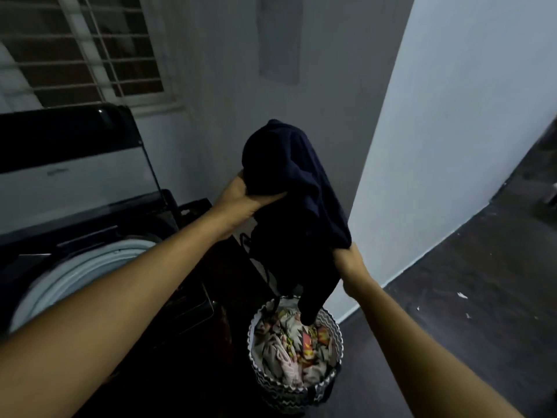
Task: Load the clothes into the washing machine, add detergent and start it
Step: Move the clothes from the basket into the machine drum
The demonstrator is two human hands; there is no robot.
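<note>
A dark navy garment (289,188) hangs in the air above the laundry basket (328,378), its lower end trailing into the basket. My left hand (241,197) grips the garment's upper bunch. My right hand (351,262) grips its lower right edge. The round basket has a zigzag pattern and holds several patterned clothes (289,348). At the left stands the top-loading washing machine (90,267), its dark lid (75,164) raised and its pale drum rim showing.
A white wall (452,146) rises right behind the basket, with its corner beside the garment. Dark floor (482,297) stretches away to the right. A barred window (90,49) sits above the machine. A dark crate (193,209) stands behind the machine.
</note>
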